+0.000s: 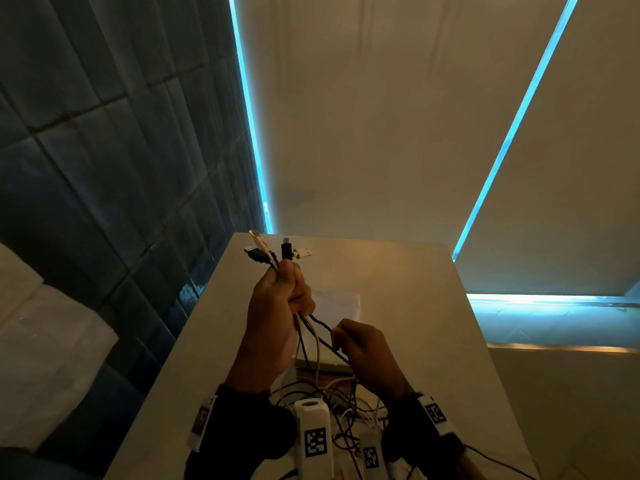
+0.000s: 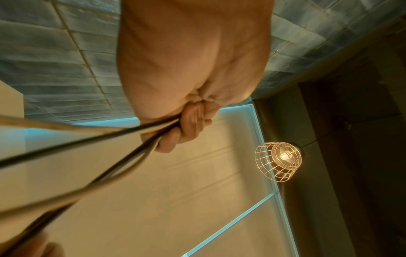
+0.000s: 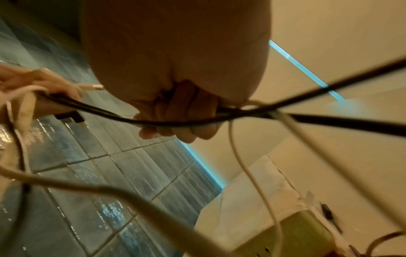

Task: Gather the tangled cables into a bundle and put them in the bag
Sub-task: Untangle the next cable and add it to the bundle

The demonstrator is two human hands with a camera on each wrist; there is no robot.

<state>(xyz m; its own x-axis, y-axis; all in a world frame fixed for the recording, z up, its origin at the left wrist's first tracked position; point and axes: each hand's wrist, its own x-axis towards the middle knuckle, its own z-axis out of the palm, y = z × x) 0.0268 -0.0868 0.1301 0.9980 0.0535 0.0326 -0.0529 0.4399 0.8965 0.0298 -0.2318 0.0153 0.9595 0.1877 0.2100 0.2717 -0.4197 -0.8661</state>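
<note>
My left hand point(image 1: 284, 299) is raised above the table point(image 1: 398, 306) and grips several black and white cables point(image 1: 317, 344) in its fist; their plugs point(image 1: 273, 249) stick out above the fingers. In the left wrist view the curled fingers point(image 2: 186, 128) close round the cables point(image 2: 92, 135). Lower and to the right, my right hand point(image 1: 360, 355) holds the black strands; the right wrist view shows its fingers point(image 3: 175, 118) curled round a black cable point(image 3: 241, 116). The loose tangle point(image 1: 343, 407) hangs down between my wrists. A pale flat bag point(image 1: 339, 303) lies behind my hands.
A tiled blue wall point(image 1: 104, 150) stands left of the table. Blinds with glowing blue edges point(image 1: 433, 116) fill the back. A green-and-white box point(image 3: 274, 226) sits on the table under the cables. A caged lamp point(image 2: 279, 161) hangs overhead.
</note>
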